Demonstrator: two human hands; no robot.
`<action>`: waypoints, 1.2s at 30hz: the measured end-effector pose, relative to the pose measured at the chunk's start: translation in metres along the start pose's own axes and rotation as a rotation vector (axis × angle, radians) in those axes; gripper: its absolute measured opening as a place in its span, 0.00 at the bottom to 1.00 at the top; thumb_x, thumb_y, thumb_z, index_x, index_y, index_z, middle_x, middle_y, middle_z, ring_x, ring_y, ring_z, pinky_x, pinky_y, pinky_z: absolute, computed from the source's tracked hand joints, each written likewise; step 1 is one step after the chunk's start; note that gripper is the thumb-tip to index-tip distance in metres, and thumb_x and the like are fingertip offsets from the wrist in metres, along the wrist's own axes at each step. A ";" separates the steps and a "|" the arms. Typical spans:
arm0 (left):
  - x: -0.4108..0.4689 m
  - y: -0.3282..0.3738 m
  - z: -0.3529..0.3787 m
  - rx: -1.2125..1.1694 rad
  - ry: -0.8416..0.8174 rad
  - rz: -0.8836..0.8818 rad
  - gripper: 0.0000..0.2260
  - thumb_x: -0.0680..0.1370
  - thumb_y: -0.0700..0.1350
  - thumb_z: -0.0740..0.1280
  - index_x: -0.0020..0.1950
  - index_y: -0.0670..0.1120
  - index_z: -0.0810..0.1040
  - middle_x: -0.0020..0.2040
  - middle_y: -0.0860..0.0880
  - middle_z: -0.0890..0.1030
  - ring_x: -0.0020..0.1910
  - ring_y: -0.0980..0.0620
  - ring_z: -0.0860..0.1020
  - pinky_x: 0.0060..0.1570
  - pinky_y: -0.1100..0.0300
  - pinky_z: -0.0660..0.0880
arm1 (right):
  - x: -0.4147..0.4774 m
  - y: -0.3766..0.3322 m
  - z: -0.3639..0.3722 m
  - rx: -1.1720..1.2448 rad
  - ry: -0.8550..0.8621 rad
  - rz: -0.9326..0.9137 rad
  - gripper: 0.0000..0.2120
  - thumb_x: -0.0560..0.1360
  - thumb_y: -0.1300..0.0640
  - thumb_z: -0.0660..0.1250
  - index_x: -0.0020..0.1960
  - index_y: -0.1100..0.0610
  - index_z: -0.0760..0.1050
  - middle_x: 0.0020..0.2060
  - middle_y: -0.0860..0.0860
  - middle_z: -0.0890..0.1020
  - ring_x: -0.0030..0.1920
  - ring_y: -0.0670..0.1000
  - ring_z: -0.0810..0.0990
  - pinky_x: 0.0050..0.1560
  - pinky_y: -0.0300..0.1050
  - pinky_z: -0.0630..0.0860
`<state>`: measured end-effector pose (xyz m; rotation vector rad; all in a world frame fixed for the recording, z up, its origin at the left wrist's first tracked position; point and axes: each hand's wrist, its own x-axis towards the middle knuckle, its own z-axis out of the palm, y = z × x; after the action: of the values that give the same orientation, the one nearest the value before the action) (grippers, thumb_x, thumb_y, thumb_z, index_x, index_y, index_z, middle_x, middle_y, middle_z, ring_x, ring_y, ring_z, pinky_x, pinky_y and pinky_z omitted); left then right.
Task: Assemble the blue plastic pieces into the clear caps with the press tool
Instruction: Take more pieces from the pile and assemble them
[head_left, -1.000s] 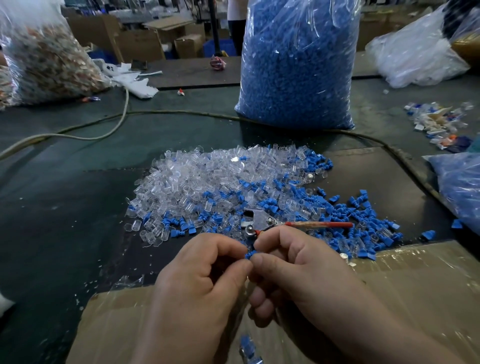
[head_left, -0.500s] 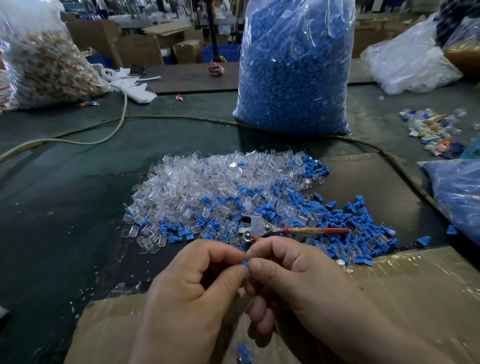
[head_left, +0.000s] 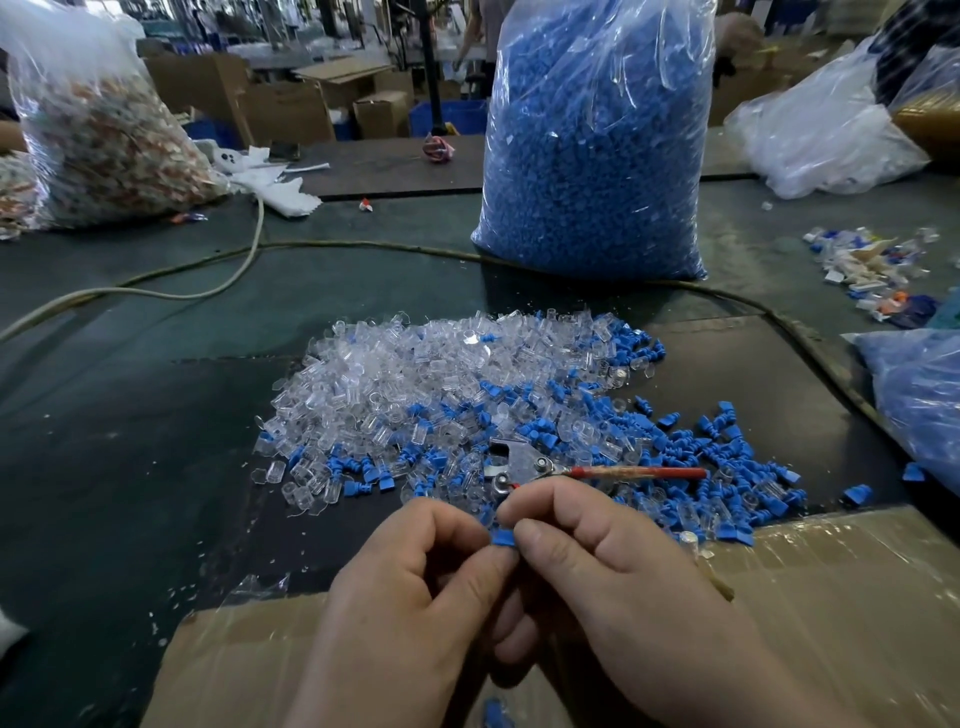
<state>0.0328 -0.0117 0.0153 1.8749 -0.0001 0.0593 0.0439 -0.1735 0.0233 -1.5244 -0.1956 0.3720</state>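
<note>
hands: left hand (head_left: 415, 597) and right hand (head_left: 613, 587) both pinch one blue piece (head_left: 503, 538) | tip: keep it square, then use press tool (head_left: 519, 462) just beyond knuckles

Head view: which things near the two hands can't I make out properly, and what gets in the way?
- Blue piece: head view, only its top shows; fingertips of the left hand and right hand cover the rest.
- Press tool: head view, its second handle disappears behind the right hand.
- Blue object: head view, cut by the bottom edge, blurred.
</note>
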 end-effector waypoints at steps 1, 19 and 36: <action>0.000 0.002 -0.001 0.009 0.007 0.011 0.10 0.70 0.42 0.78 0.39 0.57 0.80 0.27 0.50 0.81 0.24 0.60 0.75 0.28 0.69 0.71 | -0.001 0.000 0.000 -0.039 -0.002 0.003 0.06 0.78 0.51 0.61 0.48 0.45 0.77 0.35 0.59 0.83 0.37 0.61 0.84 0.41 0.53 0.82; 0.003 0.006 -0.004 -0.316 -0.075 -0.172 0.08 0.74 0.27 0.69 0.40 0.39 0.78 0.25 0.37 0.76 0.19 0.48 0.71 0.18 0.62 0.69 | -0.004 -0.010 -0.049 -1.558 0.260 0.132 0.34 0.71 0.27 0.52 0.71 0.39 0.47 0.71 0.43 0.58 0.71 0.51 0.57 0.70 0.51 0.58; 0.018 -0.008 -0.009 -0.551 0.027 -0.242 0.11 0.70 0.34 0.72 0.33 0.49 0.81 0.26 0.40 0.76 0.19 0.49 0.71 0.16 0.62 0.67 | 0.003 -0.015 -0.045 -1.320 0.353 -0.180 0.27 0.65 0.40 0.53 0.64 0.39 0.63 0.51 0.35 0.69 0.54 0.41 0.65 0.53 0.35 0.62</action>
<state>0.0508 -0.0005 0.0113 1.3123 0.2087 -0.0762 0.0640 -0.2146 0.0362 -2.8014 -0.3209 -0.2716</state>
